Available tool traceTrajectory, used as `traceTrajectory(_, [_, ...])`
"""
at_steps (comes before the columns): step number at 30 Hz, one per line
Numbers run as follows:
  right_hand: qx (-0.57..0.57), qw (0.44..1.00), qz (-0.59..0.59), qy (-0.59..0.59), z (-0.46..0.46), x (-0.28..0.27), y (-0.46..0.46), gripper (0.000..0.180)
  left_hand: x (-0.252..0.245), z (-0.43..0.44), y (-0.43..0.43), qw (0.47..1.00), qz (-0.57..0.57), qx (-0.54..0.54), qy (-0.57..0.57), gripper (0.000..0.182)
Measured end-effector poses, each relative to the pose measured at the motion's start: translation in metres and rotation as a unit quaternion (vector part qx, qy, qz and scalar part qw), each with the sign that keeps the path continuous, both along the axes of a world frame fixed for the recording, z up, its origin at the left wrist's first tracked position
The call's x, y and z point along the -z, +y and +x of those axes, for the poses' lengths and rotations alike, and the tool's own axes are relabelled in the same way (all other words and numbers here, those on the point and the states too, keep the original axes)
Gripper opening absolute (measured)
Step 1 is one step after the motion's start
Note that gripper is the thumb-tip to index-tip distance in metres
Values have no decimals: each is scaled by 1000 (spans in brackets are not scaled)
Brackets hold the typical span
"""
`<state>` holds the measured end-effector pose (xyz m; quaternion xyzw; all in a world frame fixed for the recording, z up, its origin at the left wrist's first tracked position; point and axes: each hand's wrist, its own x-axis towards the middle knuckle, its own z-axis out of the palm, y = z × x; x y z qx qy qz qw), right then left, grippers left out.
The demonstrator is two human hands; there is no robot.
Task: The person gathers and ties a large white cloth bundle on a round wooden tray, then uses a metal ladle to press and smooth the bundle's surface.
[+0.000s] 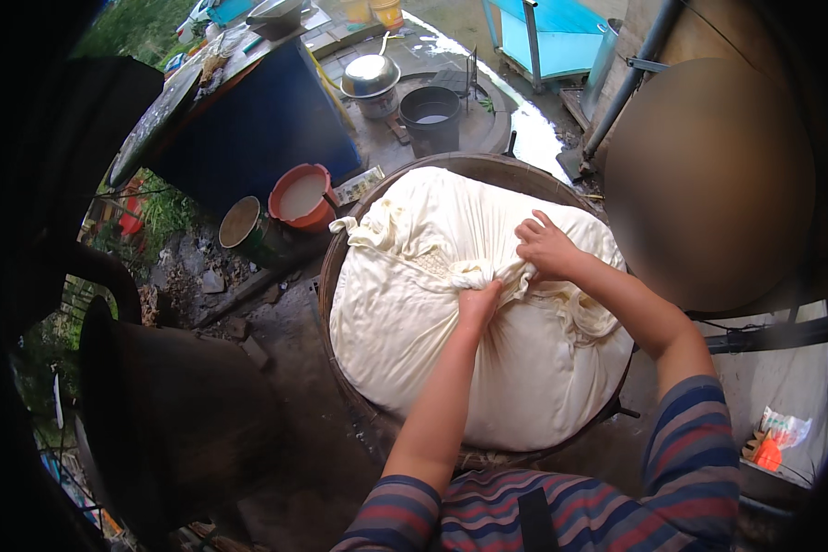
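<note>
A large bulging bundle of cream cloth (414, 324) fills a round, dark-rimmed tub (472, 160) in front of me. Near the bundle's centre, my left hand (479, 303) grips gathered folds of the cloth. Just up and to the right of it, my right hand (548, 248) rests at the same gathers, index finger and thumb partly raised; its lower fingers seem to hold cloth, but they are partly hidden. A small gap left of the gathers shows a pale, crumbly mass (428, 261). Knotted cloth corners lie at the upper left and right.
Beyond the tub stand a black bucket (431, 138) with liquid and a metal basin (370, 76) on a pail. To the left are a red bucket (302, 219) of cloudy liquid, a dark green can (248, 238) and a large dark vessel (179, 407). A handle juts from the tub's lower right.
</note>
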<state>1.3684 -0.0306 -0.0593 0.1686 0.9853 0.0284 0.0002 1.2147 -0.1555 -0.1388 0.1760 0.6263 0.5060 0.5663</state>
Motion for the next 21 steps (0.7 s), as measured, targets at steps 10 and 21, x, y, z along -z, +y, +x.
traceTrajectory(10, [156, 399, -758, 492, -11, 27, -61, 52, -11, 2, -4, 996, 72, -46, 4, 19])
traceTrajectory(21, [391, 111, -756, 514, -70, 4, 25, 32, -93, -2, -18, 941, 289, -36, -172, 30])
